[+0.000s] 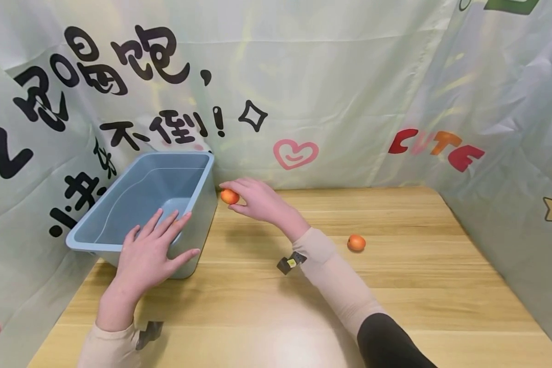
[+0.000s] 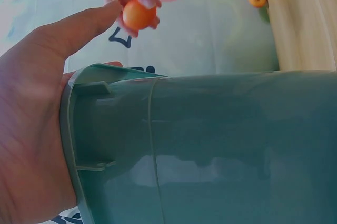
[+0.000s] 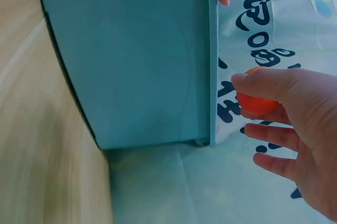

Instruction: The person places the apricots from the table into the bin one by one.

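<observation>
My right hand [image 1: 257, 203] pinches a small round orange fruit [image 1: 230, 197] between thumb and fingertips. It is held above the table, just off the right wall of a blue-grey plastic bin [image 1: 205, 184]. In the right wrist view, the thumb lies across the same fruit [image 3: 257, 103], level with the bin's rim. My left hand [image 1: 149, 255] rests on the near rim of the bin, its fingers straight and spread over the opening. A second orange fruit [image 1: 356, 243] lies on the table, right of my right forearm. Part of the bin's floor is hidden behind the left hand.
The wooden table [image 1: 423, 286] extends to the right and front of the bin. Behind it and along both sides hangs a pale printed cloth [image 1: 340, 76]. A small dark device [image 1: 291, 262] is strapped at the right wrist, another [image 1: 150, 335] at the left.
</observation>
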Demonstrator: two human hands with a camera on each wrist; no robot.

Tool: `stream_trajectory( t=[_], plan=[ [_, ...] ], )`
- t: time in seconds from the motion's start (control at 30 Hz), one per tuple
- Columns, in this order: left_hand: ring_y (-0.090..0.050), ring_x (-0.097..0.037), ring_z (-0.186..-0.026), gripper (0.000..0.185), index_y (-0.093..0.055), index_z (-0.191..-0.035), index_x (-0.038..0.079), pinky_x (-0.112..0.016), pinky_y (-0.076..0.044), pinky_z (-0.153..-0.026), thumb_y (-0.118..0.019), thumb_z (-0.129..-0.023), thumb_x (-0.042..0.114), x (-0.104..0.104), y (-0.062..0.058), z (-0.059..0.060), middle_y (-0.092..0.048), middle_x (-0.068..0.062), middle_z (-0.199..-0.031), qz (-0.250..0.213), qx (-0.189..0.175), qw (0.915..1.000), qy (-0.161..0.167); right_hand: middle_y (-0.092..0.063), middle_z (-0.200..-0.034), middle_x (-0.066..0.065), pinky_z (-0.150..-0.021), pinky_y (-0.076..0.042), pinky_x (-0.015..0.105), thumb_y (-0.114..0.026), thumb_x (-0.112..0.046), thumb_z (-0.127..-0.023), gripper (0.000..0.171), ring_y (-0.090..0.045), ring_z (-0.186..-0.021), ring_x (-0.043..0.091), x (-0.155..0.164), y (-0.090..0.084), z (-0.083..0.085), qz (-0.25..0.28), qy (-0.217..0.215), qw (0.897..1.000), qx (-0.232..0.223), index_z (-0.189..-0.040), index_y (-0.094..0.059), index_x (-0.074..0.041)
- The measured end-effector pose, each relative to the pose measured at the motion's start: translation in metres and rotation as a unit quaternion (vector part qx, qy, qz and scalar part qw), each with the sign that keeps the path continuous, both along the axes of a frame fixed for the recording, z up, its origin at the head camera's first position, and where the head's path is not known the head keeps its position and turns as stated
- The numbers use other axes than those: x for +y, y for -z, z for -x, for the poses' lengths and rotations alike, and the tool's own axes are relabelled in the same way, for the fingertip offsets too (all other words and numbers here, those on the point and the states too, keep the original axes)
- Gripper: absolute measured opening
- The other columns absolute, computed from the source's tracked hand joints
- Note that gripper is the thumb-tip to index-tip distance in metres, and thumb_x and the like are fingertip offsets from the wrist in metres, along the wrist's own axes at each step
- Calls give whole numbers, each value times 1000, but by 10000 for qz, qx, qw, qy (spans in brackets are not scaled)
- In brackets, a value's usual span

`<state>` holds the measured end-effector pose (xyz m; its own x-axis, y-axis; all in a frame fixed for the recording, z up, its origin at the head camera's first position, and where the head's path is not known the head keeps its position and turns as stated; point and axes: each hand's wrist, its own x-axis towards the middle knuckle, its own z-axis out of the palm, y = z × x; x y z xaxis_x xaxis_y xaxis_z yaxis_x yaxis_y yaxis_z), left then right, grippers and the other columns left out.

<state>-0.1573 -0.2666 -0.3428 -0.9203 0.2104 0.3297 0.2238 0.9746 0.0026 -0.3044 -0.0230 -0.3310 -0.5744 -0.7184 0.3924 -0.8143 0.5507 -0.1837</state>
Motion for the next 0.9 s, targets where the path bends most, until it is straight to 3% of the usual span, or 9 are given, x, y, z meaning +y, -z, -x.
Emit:
stream_trajectory(
  t=[0.47, 0.9],
  plan=[
    [-33, -36, -144, 79, -38, -149, 34, -70, -30, -100, -64, -81, 64, -1, -1, 1, -48, -8, -150, 30, 65, 10000, 29, -63, -132, 1, -102, -46, 29, -65, -32, -93, 52, -59, -118, 15, -45, -23, 10, 57, -197, 9998, -61, -141, -51, -17],
    [-32, -35, -145, 81, -38, -150, 33, -70, -30, -101, -67, -80, 62, -1, 0, 1, -47, -8, -151, 67, 47, 10000, 37, -59, -138, 0, -106, -45, 28, -64, -37, -94, 55, -55, -126, 15, -82, -26, 19, -15, -275, 9990, -355, -143, -48, -18]
  ],
)
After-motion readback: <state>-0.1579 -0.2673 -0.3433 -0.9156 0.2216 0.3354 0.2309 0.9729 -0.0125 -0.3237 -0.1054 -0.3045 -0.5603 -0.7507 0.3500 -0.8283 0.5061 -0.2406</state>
